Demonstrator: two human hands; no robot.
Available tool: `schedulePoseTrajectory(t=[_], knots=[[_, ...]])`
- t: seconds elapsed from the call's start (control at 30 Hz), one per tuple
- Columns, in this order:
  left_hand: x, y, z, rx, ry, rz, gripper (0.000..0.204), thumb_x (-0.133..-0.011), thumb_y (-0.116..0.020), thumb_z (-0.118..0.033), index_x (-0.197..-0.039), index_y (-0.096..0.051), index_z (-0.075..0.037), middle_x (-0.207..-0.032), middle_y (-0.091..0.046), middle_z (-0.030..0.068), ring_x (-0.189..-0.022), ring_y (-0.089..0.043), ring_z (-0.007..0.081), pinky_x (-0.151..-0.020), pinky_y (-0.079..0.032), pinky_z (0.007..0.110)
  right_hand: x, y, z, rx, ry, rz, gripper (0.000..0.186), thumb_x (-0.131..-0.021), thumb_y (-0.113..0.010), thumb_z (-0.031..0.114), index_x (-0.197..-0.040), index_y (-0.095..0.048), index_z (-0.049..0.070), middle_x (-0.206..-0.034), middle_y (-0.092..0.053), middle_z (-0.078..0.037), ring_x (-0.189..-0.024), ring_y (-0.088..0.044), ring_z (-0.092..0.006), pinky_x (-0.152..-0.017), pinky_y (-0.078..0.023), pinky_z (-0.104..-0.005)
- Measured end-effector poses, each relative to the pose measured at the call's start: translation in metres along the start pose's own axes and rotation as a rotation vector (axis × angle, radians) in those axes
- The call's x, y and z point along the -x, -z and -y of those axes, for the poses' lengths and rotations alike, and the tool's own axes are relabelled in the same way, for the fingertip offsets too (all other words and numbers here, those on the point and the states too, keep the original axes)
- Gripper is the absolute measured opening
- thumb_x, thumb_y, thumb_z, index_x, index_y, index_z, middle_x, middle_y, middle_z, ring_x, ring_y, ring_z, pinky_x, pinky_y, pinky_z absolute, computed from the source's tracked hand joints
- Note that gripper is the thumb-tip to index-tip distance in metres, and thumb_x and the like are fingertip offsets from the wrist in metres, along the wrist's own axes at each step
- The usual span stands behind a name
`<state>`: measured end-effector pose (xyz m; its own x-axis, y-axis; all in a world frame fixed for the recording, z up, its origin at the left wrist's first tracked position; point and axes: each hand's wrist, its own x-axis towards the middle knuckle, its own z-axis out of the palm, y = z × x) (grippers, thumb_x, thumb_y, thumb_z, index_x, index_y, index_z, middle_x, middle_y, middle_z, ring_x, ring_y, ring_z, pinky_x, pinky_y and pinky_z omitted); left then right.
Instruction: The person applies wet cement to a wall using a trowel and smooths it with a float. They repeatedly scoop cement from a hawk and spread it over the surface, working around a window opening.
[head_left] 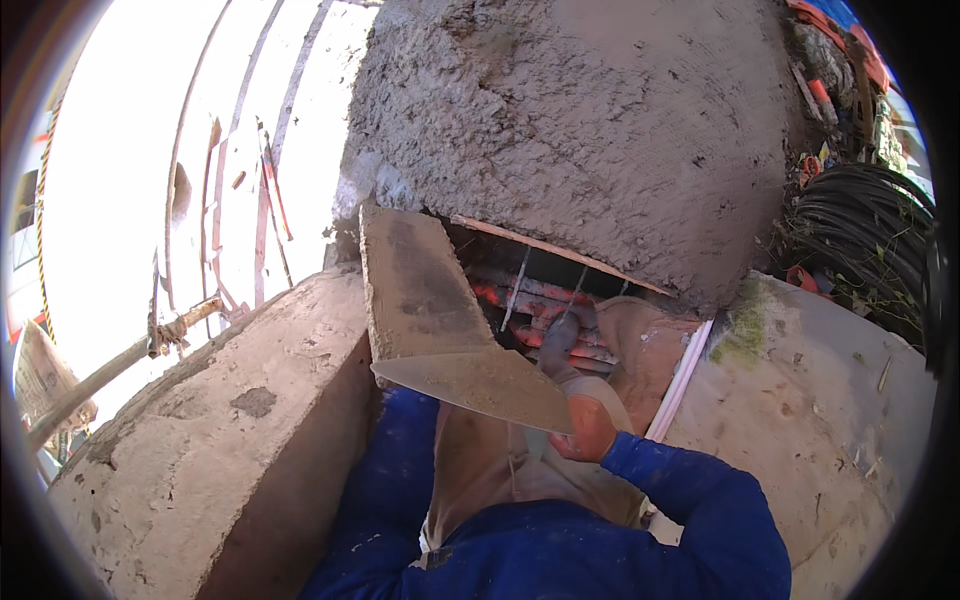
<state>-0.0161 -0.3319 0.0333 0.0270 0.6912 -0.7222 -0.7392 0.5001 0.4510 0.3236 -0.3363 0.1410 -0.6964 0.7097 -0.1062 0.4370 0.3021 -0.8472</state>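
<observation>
My right hand (588, 430) is closed at the right end of a mortar-smeared trowel (480, 385), whose broad flat blade reaches to the left in front of my lap. The grip itself is hidden. Against the blade's upper side lies a flat, mortar-coated board (410, 275), slanting up toward the wall. My left sleeve (390, 460) goes up beneath the board and blade, which cover my left hand, so its fingers do not show. Straight ahead rises a wall (590, 120) with rough, wet-looking grey mortar, smoother toward its right side.
Below the wall gapes a dark opening with thin metal rods (515, 290) and reddish slats, one foot (560, 340) over it. A concrete ledge (220, 400) flanks me on the left, with a wooden pole (120, 370) beyond. Coiled black hose (860, 230) and a white pipe (680, 380) are at right.
</observation>
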Motion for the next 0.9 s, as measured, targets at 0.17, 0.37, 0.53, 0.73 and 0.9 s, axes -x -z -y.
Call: schedulePoseTrajectory(t=[0.17,0.37,0.53,0.73,0.9], knots=[[-0.009,-0.016,-0.005,0.040,-0.013,0.057,0.045,-0.111,-0.051,-0.013,-0.155,-0.044,-0.005,-0.139,-0.062,0.0094,-0.119,-0.065,0.0180,-0.101,-0.056,0.035,-0.034,0.012,-0.035,0.188,-0.102,0.060,0.042,-0.080,-0.074,0.015,-0.115,-0.056,0.001,-0.091,-0.068,-0.022,-0.080,-0.066,-0.0444,-0.073,-0.053,-0.0532],[-0.035,-0.046,0.008,0.109,-0.007,0.145,0.046,-0.112,-0.050,-0.013,-0.157,-0.043,-0.006,-0.141,-0.062,0.0098,-0.120,-0.065,0.0184,-0.102,-0.055,0.035,-0.105,0.039,-0.101,0.275,-0.520,0.013,0.050,-0.089,-0.069,0.021,-0.133,-0.051,0.006,-0.103,-0.072,-0.025,-0.092,-0.068,-0.0488,-0.079,-0.054,-0.0581],[-0.043,-0.055,0.017,0.155,-0.030,0.187,0.047,-0.112,-0.049,-0.013,-0.158,-0.042,-0.006,-0.142,-0.061,0.0101,-0.121,-0.065,0.0187,-0.103,-0.055,0.036,-0.095,0.071,-0.099,0.232,-0.525,-0.287,0.047,-0.089,-0.069,0.018,-0.133,-0.054,0.008,-0.106,-0.071,-0.026,-0.096,-0.067,-0.0508,-0.082,-0.053,-0.0582],[-0.016,-0.077,0.006,-0.059,-0.091,0.032,0.054,-0.110,-0.052,-0.011,-0.163,-0.038,-0.007,-0.149,-0.059,0.0096,-0.125,-0.063,0.0172,-0.106,-0.053,0.033,-0.073,0.079,-0.138,0.084,-0.733,-0.335,0.038,-0.088,-0.068,0.010,-0.123,-0.057,0.002,-0.097,-0.067,-0.029,-0.095,-0.064,-0.0511,-0.084,-0.051,-0.0527],[0.011,-0.038,0.022,-0.139,0.003,-0.046,0.061,-0.104,-0.060,-0.008,-0.162,-0.041,-0.006,-0.149,-0.058,0.0091,-0.128,-0.062,0.0164,-0.108,-0.051,0.032,-0.104,0.067,-0.185,-0.145,-0.745,-0.324,0.029,-0.092,-0.068,0.018,-0.112,-0.057,0.001,-0.096,-0.066,-0.028,-0.095,-0.063,-0.0515,-0.083,-0.049,-0.0548]])
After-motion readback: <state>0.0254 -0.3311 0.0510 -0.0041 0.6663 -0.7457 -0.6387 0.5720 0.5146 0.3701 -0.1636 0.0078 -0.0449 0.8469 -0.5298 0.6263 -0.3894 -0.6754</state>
